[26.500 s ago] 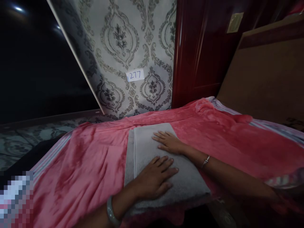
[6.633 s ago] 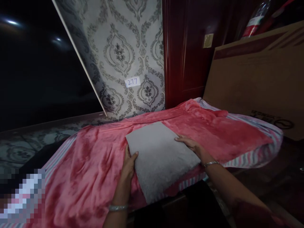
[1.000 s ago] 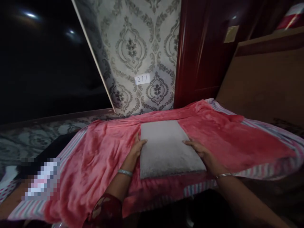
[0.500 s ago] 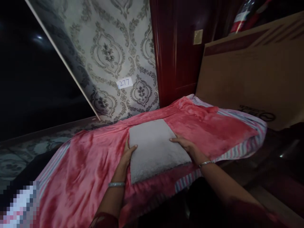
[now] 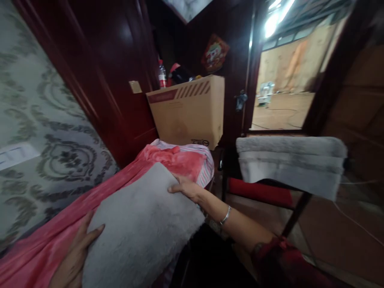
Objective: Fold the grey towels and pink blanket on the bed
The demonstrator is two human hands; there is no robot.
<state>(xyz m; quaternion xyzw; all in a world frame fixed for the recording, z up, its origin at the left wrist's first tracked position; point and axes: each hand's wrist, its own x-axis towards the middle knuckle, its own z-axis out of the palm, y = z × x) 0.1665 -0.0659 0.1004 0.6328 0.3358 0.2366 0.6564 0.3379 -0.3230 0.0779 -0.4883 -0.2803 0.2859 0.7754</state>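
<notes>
A folded grey plush cloth point(image 5: 138, 224) is held between my two hands, tilted toward me above the pink blanket. My left hand point(image 5: 76, 248) grips its left edge, thumb on top and fingers partly hidden underneath. On the opposite edge, my right hand point(image 5: 187, 188) pinches with the thumb over the upper face. A silver bracelet circles my right wrist. Beneath and behind the cloth spreads the pink blanket point(image 5: 57, 236), with a striped fabric showing at its far right end.
To the right stands a chair with grey plush cloths point(image 5: 291, 160) over its back and a red seat point(image 5: 259, 192). A large cardboard box point(image 5: 183, 112) is behind the blanket, a bottle point(image 5: 162, 74) above it. An open doorway point(image 5: 282, 72) shows a lit room.
The view has swung right, bringing the chair and doorway in. Both hands have lifted the grey cloth off the blanket and brought it nearer to me.
</notes>
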